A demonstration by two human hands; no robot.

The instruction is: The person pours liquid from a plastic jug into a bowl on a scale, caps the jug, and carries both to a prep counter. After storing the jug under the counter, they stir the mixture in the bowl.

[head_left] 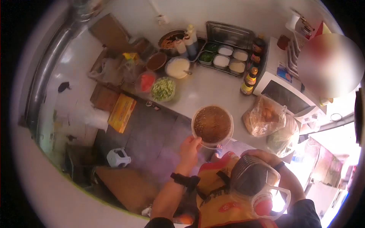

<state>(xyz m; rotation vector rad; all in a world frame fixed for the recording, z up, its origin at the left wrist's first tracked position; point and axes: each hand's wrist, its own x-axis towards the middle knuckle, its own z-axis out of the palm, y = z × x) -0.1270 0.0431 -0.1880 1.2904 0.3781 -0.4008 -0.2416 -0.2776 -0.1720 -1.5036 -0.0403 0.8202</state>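
Observation:
My left hand (189,150) grips the near rim of a round tub (212,124) of brown powder, held beside the counter's front edge. Near my chest my right hand (262,155) is curled over the far side of a large clear plastic jug (251,174) with a white handle and a red part at its near end. The jug hides some of that hand's fingers. A yellow apron (216,190) shows behind it.
Along the counter (205,89) are bowls of shredded green vegetable (163,89), red food (146,82) and white paste (178,68), a seasoning tray (222,60), sauce bottles (249,80), bagged food (266,116) and a microwave (285,91). Boxes (121,113) stand left.

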